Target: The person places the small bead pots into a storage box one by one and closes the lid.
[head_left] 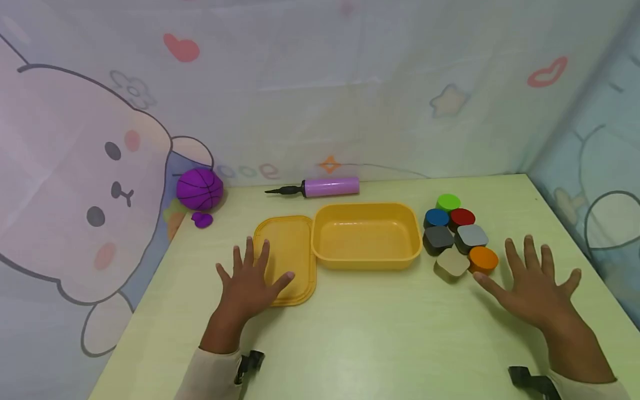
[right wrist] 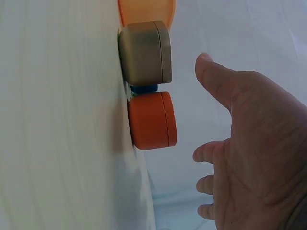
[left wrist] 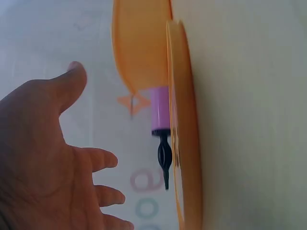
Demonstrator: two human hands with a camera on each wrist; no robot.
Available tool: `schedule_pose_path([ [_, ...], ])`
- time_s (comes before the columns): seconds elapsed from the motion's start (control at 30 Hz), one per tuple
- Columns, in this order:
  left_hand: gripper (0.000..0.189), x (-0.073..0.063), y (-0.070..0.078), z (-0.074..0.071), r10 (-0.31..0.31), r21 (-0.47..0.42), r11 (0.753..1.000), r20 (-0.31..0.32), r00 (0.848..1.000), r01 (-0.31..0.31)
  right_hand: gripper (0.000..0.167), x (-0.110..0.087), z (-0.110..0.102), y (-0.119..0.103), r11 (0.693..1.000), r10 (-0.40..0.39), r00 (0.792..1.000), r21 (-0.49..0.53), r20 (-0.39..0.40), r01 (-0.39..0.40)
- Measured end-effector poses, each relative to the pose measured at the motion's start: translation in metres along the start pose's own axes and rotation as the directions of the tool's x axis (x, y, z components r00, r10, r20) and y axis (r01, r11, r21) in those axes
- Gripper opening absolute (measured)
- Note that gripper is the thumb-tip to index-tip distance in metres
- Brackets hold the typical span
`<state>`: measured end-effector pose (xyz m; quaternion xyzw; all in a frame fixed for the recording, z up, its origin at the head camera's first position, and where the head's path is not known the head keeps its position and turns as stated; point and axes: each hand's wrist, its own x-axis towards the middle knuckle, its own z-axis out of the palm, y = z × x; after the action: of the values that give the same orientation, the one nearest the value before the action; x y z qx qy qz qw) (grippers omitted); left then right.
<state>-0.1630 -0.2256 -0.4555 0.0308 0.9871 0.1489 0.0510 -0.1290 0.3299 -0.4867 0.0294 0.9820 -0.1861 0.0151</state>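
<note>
My left hand (head_left: 248, 290) hovers with spread fingers over the near left part of a flat yellow lid (head_left: 292, 261). Beside that lid stands an empty yellow rectangular box (head_left: 367, 236). My right hand (head_left: 537, 289), fingers also spread, is above the table just right of a cluster of small lidded containers. Closest to it are an orange one (head_left: 483, 260) and a beige one (head_left: 452, 263); grey, dark grey, red, blue and green ones sit behind. In the right wrist view the orange container (right wrist: 152, 120) stands apart from the fingers. Neither hand holds anything.
Behind the box lies a purple hand pump (head_left: 330, 187) with a black nozzle. A purple ball (head_left: 200, 189) and a small purple duck (head_left: 202, 220) sit at the back left. Printed curtains (head_left: 380, 100) hang round the table (head_left: 370, 339).
</note>
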Motion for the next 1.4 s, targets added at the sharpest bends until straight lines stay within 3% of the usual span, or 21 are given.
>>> schedule_pose_path([
  [0.13, 0.103, 0.002, 0.012, -0.001, 0.057, -0.037, 0.998, 0.032, 0.998, -0.056, 0.114, 0.004, 0.0, -0.004, 1.0, -0.028, 0.999, 0.006, -0.019, 0.028],
  [0.3, 0.101, 0.008, 0.025, -0.005, 0.113, -0.045, 0.993, 0.025, 0.993, -0.112, 0.111, 0.012, 0.001, -0.013, 0.996, -0.086, 0.995, 0.022, -0.041, 0.087],
  [0.7, 0.103, 0.035, 0.047, -0.009, 0.203, -0.107, 0.974, 0.031, 0.979, -0.199, 0.104, 0.028, 0.0, -0.009, 0.987, -0.135, 0.99, 0.075, -0.045, 0.138],
  [0.87, 0.099, 0.042, 0.049, -0.001, 0.248, -0.232, 0.944, 0.032, 0.968, -0.234, 0.089, 0.027, 0.001, -0.002, 0.972, -0.177, 0.973, 0.127, -0.149, 0.197],
  [1.03, 0.093, 0.047, 0.051, 0.012, 0.297, -0.329, 0.901, -0.011, 0.955, -0.284, 0.075, 0.021, -0.001, 0.008, 0.963, -0.169, 0.96, 0.169, -0.221, 0.209],
  [1.2, 0.087, 0.049, 0.05, 0.019, 0.328, -0.417, 0.851, -0.055, 0.943, -0.32, 0.065, 0.016, -0.001, 0.01, 0.932, -0.142, 0.964, 0.298, -0.223, 0.207],
  [1.3, 0.086, 0.051, 0.049, 0.025, 0.334, -0.432, 0.843, -0.049, 0.941, -0.321, 0.062, 0.016, 0.001, 0.01, 0.924, -0.128, 0.97, 0.33, -0.208, 0.193],
  [1.4, 0.085, 0.052, 0.048, 0.03, 0.336, -0.417, 0.85, -0.039, 0.941, -0.321, 0.062, 0.015, 0.002, 0.01, 0.928, -0.1, 0.979, 0.338, -0.18, 0.157],
])
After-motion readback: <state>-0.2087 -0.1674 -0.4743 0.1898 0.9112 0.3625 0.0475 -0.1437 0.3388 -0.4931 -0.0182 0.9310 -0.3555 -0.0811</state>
